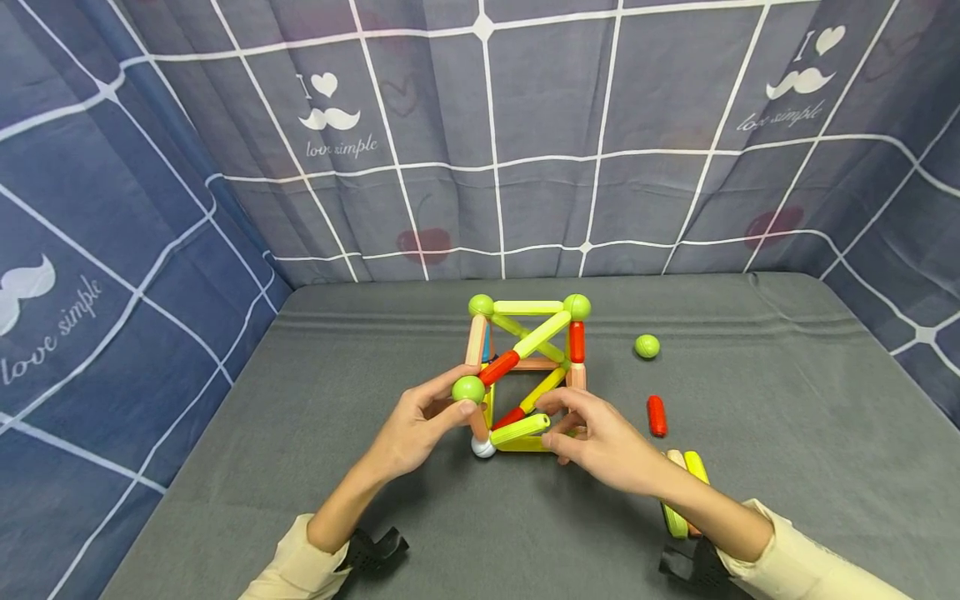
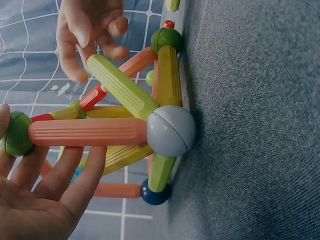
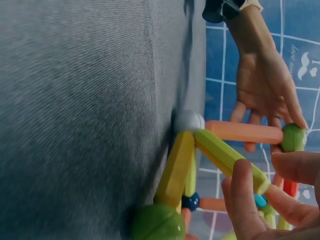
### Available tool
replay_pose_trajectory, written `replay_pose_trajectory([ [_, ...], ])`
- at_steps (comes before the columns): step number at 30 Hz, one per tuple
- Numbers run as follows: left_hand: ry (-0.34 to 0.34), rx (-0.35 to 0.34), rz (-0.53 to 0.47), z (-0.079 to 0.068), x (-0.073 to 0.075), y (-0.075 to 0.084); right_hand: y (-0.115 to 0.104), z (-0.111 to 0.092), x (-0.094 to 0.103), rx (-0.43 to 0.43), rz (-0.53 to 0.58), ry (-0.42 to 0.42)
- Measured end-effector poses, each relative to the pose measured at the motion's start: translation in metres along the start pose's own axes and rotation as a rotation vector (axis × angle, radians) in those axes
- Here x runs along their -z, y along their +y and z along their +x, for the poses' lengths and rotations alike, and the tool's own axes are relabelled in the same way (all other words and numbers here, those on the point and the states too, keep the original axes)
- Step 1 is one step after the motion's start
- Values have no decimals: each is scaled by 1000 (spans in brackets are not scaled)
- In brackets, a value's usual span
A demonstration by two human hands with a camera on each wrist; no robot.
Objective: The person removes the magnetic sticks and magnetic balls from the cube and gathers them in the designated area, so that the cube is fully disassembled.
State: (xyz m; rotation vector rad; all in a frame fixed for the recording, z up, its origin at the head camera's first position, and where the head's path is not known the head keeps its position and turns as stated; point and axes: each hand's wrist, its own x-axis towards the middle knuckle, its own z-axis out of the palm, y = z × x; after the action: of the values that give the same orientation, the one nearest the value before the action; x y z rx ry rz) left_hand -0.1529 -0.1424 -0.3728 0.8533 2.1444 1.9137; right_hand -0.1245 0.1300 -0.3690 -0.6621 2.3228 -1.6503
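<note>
A frame of magnetic rods and balls stands on the grey cloth. My left hand (image 1: 412, 429) pinches the green ball (image 1: 468, 390) at its near upper left corner. From that ball an orange rod (image 2: 87, 132) runs down to a white ball (image 2: 171, 131) on the cloth. A yellow-green rod (image 1: 520, 429) leans up from the white ball, its other end free. My right hand (image 1: 600, 437) is beside that free end, fingers spread and loosely bent; they overlap the rod (image 3: 230, 157) in the right wrist view without visibly gripping it.
Right of the frame lie a loose green ball (image 1: 647, 347) and a red rod (image 1: 657, 416). Several loose rods, among them a yellow rod (image 1: 696, 467), lie by the right forearm. A patterned curtain (image 1: 540, 100) rises behind and at both sides.
</note>
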Motion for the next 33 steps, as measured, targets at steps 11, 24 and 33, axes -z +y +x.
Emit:
replay_pose_trajectory([
  [11, -5, -17, -11, 1, -1, -2, 7, 11, -7, -20, -37, 13],
  [24, -1, -40, -22, 0, 0, -4, 14, 2, -3, -8, 13, 77],
  [33, -1, -46, -13, 0, 1, -4, 12, -7, 4, 22, 117, 112],
])
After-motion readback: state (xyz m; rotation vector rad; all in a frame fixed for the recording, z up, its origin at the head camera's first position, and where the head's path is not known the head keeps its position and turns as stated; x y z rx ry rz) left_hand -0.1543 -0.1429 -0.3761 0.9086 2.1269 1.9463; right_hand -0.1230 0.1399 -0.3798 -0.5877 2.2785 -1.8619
